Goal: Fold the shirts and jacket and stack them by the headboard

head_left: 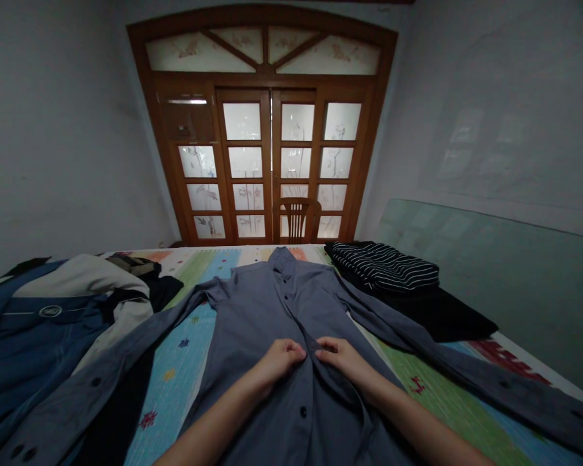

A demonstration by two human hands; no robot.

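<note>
At the far left of the bed, a blue-and-white jacket (43, 323) lies heaped, with a black garment (162, 291) at its far edge and a strip of dark cloth (111, 408) along its near side. One sleeve of a grey-blue button-up shirt (276, 310) stretches across that dark cloth and the multicoloured striped bedspread (175, 382). The shirt itself lies flat and front-up mid-bed, collar pointing away, its two sleeves spread wide.

The left hand (282, 362) rests on the shirt's front, its fingers curled and pressed together on the cloth. The right hand (342, 366) sits just beside it, fingers bunched and pinching the front edge – the two hands close but apart, with a fold of shirt rising between them. Nothing lies over the shirt's front except the two forearms.

To the right, two folded garments are stacked: a black-and-white striped one (383, 265) on a plain black one (437, 314), the second sleeve running just past them toward the bed's corner. Beyond the bed stand one wooden chair (296, 220) and a wood-framed glass door (267, 168); a green-tinted glass pane (490, 285) leans along the right wall – one of each.
</note>
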